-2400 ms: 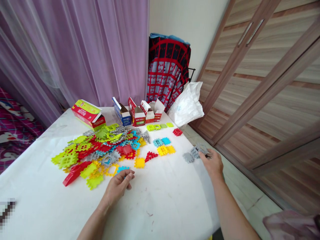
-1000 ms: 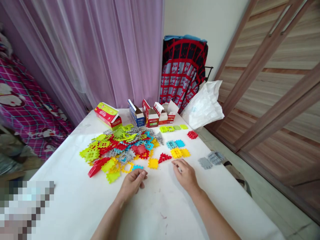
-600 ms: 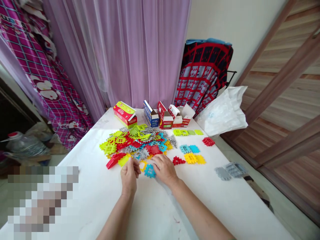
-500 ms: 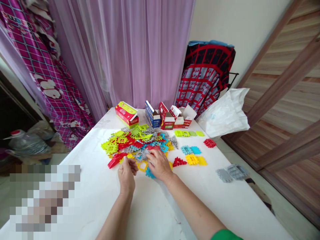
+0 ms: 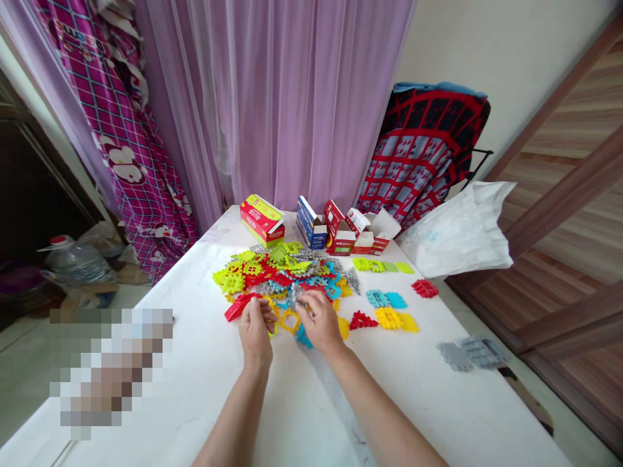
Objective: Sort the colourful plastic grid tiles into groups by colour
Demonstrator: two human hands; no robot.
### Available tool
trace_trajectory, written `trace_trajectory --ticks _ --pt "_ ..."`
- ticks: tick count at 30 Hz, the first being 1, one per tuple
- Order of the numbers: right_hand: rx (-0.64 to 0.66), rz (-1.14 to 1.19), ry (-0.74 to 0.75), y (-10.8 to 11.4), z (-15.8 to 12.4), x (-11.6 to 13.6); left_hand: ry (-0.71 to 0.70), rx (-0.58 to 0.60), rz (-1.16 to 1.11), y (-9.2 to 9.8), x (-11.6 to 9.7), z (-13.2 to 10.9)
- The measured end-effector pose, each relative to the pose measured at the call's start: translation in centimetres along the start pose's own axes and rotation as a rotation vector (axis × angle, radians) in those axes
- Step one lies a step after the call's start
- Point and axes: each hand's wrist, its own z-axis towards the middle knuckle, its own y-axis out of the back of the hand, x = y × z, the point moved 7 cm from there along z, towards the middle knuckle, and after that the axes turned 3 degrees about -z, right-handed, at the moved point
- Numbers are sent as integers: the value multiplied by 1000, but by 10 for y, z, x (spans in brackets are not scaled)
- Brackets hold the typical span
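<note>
A grey tile point(image 5: 297, 298) is pinched between the fingertips of the right hand point(image 5: 318, 323), at the near edge of the pile of coloured tiles point(image 5: 280, 272) on the white table point(image 5: 195, 389). The tile lies just beyond that hand's knuckles, towards the pile. A blue tile point(image 5: 302, 338) is partly covered by the same hand. The left hand point(image 5: 256, 331) is set just beside the right, with its fingers curled inward near a long red piece point(image 5: 237, 306). Whether anything is gripped by it cannot be told. A few grey tiles point(image 5: 470, 353) are laid well apart, to the right.
</note>
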Motion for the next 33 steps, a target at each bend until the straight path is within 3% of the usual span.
trace_trajectory --ticks 4,6,9,17,23,28,33 --pt "-62 739 -487 4 -27 -28 58 181 187 -19 13 -11" --pt "-81 950 -607 4 -39 -30 135 309 292 -31 23 -20" --pt "-122 1045 -684 8 -50 -30 169 417 371 -40 27 -31" --pt "-256 994 -700 18 -62 -38 165 497 351 -47 27 -38" --pt "-109 904 -669 18 -72 -37 256 545 390 -48 40 -41" --pt "4 597 -478 53 -65 -39 324 599 400 -49 43 -46" --pt "256 234 -278 76 -58 -26 359 719 439 -54 47 -56"
